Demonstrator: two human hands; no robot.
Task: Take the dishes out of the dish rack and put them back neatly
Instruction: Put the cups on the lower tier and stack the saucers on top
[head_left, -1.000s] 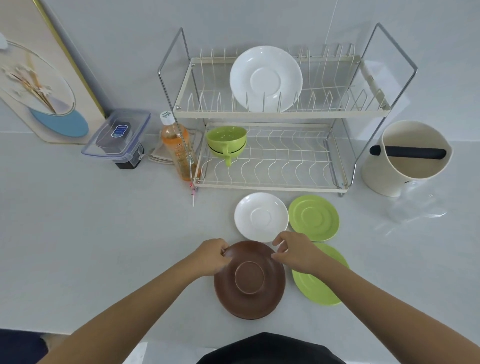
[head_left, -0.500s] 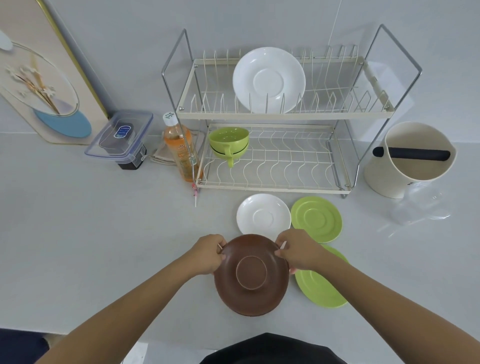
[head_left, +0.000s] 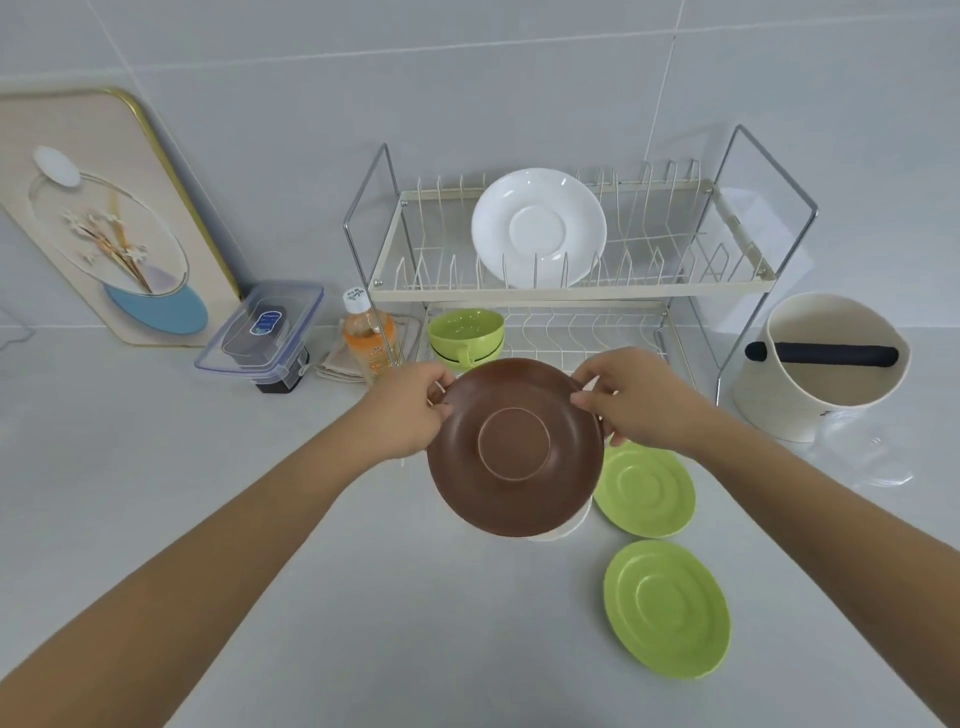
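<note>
The job looks to be in its second half: putting dishes back. One white plate (head_left: 538, 227) already stands upright in the top tier of the rack (head_left: 571, 280), upper middle of the frame, and green cups (head_left: 466, 335) sit stacked at the left end of the lower tier. Most slots in both tiers are bare. Still out on the table (head_left: 156, 467) are two green saucers (head_left: 644, 488) (head_left: 667, 608), lower right of centre, and a white dish (head_left: 566, 527) of which only an edge shows below the brown plate (head_left: 514, 447). So by my reckoning one plate is racked, one is in hand, and three wait.

The brown plate is lifted off the table at frame centre, in front of the rack's lower tier, its underside turned toward the camera. The left hand (head_left: 410, 413) grips its upper-left rim, fingers curled round the edge with the thumb on the near face. The right hand (head_left: 631, 400) pinches the upper-right rim, thumb on the near face, fingers (head_left: 615, 440) wrapped behind, one tip showing below. Neither hand is spread; both close on the rim.
</note>
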